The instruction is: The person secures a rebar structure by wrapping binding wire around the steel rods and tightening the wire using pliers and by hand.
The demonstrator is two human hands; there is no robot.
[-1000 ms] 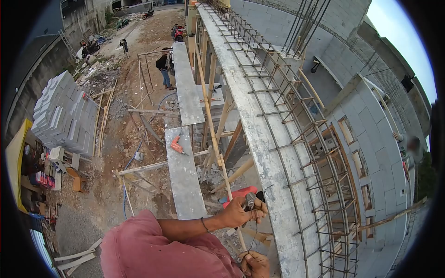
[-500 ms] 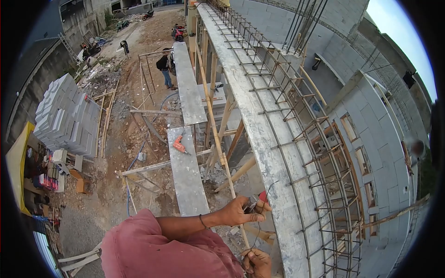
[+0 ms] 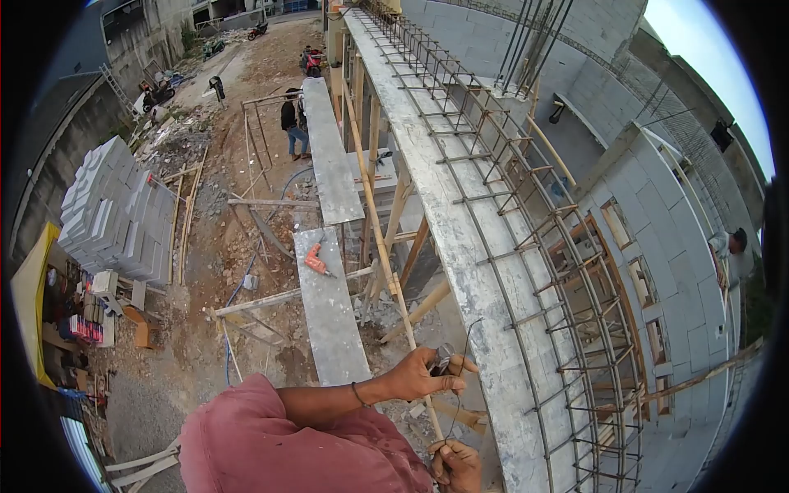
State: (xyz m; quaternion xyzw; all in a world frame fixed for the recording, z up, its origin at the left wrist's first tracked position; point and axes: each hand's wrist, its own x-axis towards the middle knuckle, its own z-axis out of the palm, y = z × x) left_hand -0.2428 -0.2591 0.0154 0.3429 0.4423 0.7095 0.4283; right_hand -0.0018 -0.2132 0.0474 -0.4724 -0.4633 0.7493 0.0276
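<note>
My left hand (image 3: 423,375), with a dark band at the wrist, is closed around a small grey metal tool (image 3: 444,360). Most of the tool is hidden by the fingers, so its exact kind cannot be made out. A thin dark tie wire (image 3: 460,403) runs past the left fingertips and bends over at its upper end. Below, my right hand (image 3: 457,467) pinches the lower part of that wire between thumb and fingers. Both hands are beside the edge of a long grey formwork board (image 3: 485,329), on which a rebar cage (image 3: 567,304) lies.
An orange power drill (image 3: 317,261) rests on a scaffold plank (image 3: 333,329). A bamboo pole (image 3: 386,263) slants alongside the formwork. Pale blocks (image 3: 119,214) are stacked at left. One person (image 3: 293,123) stands below near the planks, another (image 3: 727,243) by the block wall at right.
A red part by my left fingers has gone out of sight. The wire's bent upper end has shifted slightly left. At far right, the other person's head and shoulder have moved left and show more clearly.
</note>
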